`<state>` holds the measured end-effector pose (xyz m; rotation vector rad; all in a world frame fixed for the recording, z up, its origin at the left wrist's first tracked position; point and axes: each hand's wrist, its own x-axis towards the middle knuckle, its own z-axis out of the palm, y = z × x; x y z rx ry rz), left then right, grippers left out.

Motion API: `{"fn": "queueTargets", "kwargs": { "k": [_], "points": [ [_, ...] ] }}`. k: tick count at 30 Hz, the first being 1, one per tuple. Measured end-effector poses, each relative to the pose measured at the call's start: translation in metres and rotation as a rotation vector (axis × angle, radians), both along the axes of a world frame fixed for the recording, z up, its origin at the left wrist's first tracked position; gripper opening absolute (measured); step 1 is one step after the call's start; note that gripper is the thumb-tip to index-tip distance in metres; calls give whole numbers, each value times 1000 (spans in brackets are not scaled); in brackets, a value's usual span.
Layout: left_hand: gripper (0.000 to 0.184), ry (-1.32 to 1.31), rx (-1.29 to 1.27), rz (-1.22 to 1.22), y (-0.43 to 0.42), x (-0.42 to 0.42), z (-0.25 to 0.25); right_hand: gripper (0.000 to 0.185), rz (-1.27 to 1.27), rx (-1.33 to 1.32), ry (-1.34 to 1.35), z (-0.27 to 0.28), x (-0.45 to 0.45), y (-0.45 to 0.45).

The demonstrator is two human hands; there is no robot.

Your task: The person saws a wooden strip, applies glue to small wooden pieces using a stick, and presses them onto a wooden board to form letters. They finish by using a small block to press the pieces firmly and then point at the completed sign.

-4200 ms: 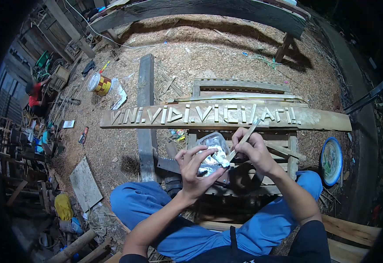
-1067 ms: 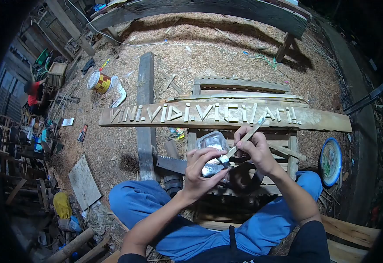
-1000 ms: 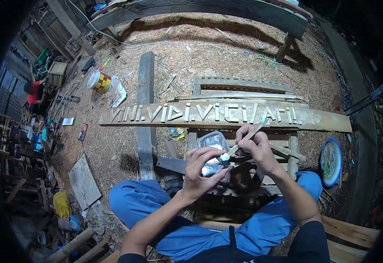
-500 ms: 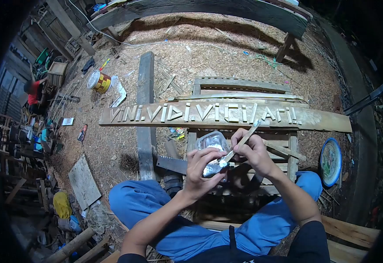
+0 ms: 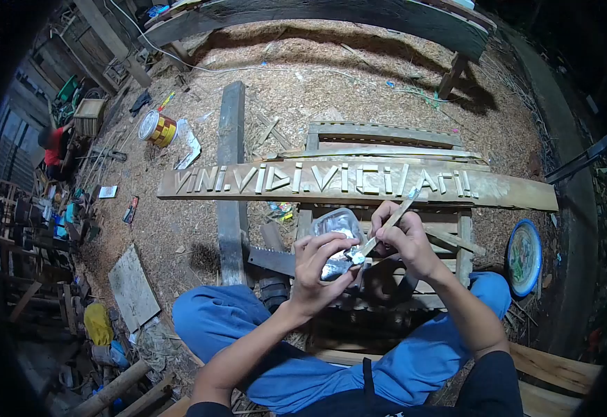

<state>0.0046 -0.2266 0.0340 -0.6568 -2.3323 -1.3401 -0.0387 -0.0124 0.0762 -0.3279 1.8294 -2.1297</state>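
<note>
Near the middle of the frame, the left hand (image 5: 321, 267) is curled with its fingers and thumb parted around silvery foil (image 5: 335, 266) at the near side of a clear tub (image 5: 324, 221). Whether the fingertips close on the foil or on something smaller, I cannot tell. Just right of it, the right hand (image 5: 404, 240) pinches a stick (image 5: 390, 224) between thumb and fingers. The stick slants: its lower end meets a white lump (image 5: 357, 257) beside the left fingertips, and its upper end (smeared pale) points toward the board (image 5: 519, 189).

The board crosses the frame from centre left to right, above both hands. Raised wooden letters (image 5: 344, 182) run along it — they read roughly "VINI.VIDI.VICI/ARI!" — and stop short of its right end. Under its left part passes a dark beam (image 5: 231, 125); a slatted frame (image 5: 464, 260) shows above and below its middle. A saw blade (image 5: 270, 260) lies left of the left hand, reaching toward the beam.

In the lower half, blue trousers (image 5: 227, 323) spread either side. A blue-rimmed basin (image 5: 540, 257) is at centre right, a bucket (image 5: 158, 130) at upper left. Farther out on the left edge, a person in red (image 5: 55, 149) is beside a wooden crate (image 5: 89, 115). Wood shavings (image 5: 296, 90) cover the ground in the upper middle.
</note>
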Motion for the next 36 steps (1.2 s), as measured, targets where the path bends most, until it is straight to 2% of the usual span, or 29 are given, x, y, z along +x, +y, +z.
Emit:
{"fn": "queueTargets", "kwargs": {
  "k": [8,15,36],
  "points": [
    [52,-14,2,8,0,1,-1,13,-44,-13,1,1,1,0],
    [51,-20,25,10,2,2,-1,15,14,-34,-36,1,3,-4],
    [55,7,26,33,2,3,-5,13,-144,-36,49,-8,-2,1]
  ]
}}
